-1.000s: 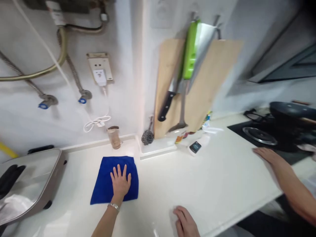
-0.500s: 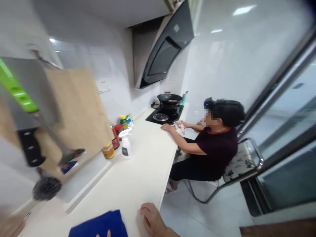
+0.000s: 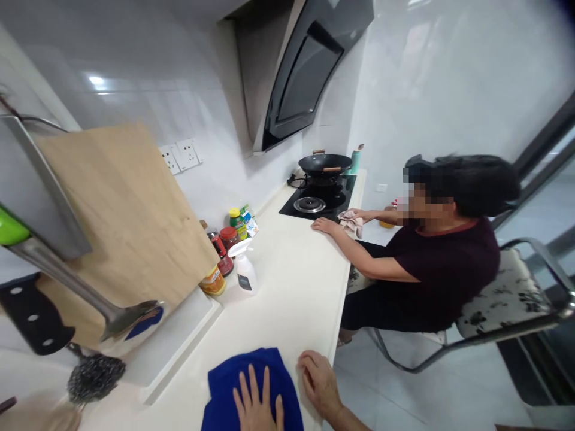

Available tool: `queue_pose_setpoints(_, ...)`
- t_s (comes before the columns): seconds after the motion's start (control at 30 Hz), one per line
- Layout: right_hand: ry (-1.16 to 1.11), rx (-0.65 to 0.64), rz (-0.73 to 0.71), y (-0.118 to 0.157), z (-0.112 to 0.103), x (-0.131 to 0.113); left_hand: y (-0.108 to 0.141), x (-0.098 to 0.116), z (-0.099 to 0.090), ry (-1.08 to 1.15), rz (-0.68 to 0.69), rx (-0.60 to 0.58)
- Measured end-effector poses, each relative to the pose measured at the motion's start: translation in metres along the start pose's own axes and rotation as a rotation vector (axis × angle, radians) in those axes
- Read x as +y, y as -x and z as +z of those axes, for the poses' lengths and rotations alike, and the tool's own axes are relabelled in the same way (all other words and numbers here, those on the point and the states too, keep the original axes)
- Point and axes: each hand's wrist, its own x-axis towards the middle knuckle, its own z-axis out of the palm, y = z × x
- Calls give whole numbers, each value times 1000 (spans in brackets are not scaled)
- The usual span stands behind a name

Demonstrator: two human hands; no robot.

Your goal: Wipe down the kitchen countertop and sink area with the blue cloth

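Observation:
My left hand [image 3: 257,401] lies flat with spread fingers on a folded blue cloth [image 3: 220,389], which rests on the white countertop [image 3: 287,281]. Just right of the cloth, my right hand [image 3: 320,383] rests at the counter's front edge. Its fingers are curled in, and nothing shows in them. Beyond the cloth, a white spray bottle [image 3: 244,272] stands upright, apart from both hands.
Jars [image 3: 230,236] and a cutting board [image 3: 135,233] line the left wall, with a ladle [image 3: 130,314] and steel scrubber [image 3: 95,377] hanging nearby. A seated person [image 3: 431,269] holds a pale cloth [image 3: 351,221] by the stove [image 3: 309,205]. A wok [image 3: 324,164] sits there.
The view has shifted, so the blue cloth, both my hands and the seated person appear farther right. More of my left hand shows on the cloth. My right hand stays at the counter edge.

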Motion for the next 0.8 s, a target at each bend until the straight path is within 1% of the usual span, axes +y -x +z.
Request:
queue_pose_setpoints(0.1,42,-28,-29,0,-1,3,-36,7,3,81,71,-19)
queue_pose_setpoints(0.2,88,-48,-55,-1,0,4,-72,15,4,145,113,-39)
queue_pose_setpoints(0.33,122,-43,-103,-1,1,8,-111,26,10,180,120,-39)
queue_pose_setpoints(0.47,133,-35,-132,0,3,11,-143,37,19,183,125,-37)
queue_pose_setpoints(0.57,146,-38,-115,-3,2,9,-164,44,21,185,123,-51)
queue_pose_setpoints(0.67,137,2,-105,-8,1,4,-177,49,18,162,102,-63)
queue_pose_setpoints(0.73,120,30,-118,-11,1,3,-180,51,16,143,101,-53)
queue_pose_setpoints(0.8,112,47,-128,-11,1,4,-177,52,12,125,107,-29)
